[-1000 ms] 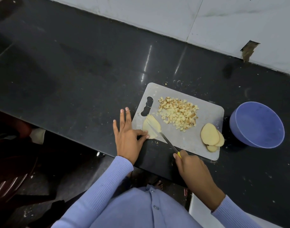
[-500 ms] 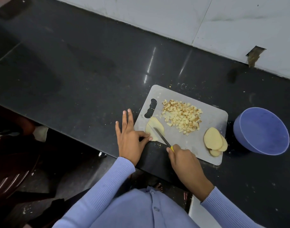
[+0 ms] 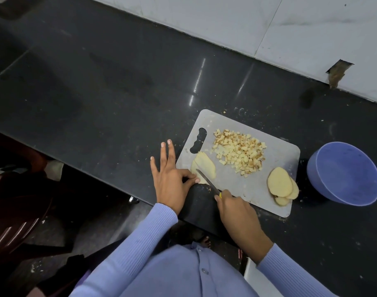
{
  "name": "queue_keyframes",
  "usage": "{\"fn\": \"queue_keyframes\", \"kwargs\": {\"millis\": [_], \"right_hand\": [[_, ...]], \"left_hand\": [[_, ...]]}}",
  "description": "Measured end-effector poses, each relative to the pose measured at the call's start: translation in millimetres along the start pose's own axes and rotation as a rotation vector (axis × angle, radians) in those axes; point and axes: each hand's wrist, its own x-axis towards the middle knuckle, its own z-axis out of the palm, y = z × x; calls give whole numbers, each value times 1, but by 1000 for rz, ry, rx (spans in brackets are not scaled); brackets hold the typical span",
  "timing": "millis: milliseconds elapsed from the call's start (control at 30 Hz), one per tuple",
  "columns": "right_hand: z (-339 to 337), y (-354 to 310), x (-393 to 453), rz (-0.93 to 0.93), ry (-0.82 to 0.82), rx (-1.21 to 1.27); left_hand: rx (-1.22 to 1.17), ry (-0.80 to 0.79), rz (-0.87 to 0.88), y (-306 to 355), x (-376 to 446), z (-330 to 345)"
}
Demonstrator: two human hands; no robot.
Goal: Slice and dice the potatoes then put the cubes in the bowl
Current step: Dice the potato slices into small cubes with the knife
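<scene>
From the head view, my left hand (image 3: 172,179) sits at the near left corner of the cutting board (image 3: 275,159), thumb and forefinger pinching the near end of the potato slices (image 3: 203,166) while the other fingers stretch flat over the counter (image 3: 97,103). My right hand (image 3: 234,209) is wrapped around the knife (image 3: 207,181) handle at the board's near edge. The blade runs up and left from that hand, lying along the slices' long axis, so the next cut is a lengthwise strip just beside my left fingertips. Diced cubes (image 3: 239,153) pile at the board's middle, uncut slices (image 3: 281,185) at its near right corner, and the bowl (image 3: 343,174) stands off the right edge. Since half a second ago the knife has drawn back toward me, its tip nearer the slices' near end.
</scene>
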Motion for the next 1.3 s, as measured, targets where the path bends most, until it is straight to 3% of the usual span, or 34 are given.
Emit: {"fn": "queue_keyframes", "kwargs": {"millis": [167,700,933,1300], "right_hand": [[10,22,-25,71,-66,-24],[9,25,-27,85,37,55],[-3,8,-10,9,94,166],[-6,-12,12,-40,64,88]], "left_hand": [[-4,-10,3,-2,-1,0],[41,-14,29,-4,-10,1],[3,34,42,-4,-10,1],[-67,59,33,-4,-8,0]]}}
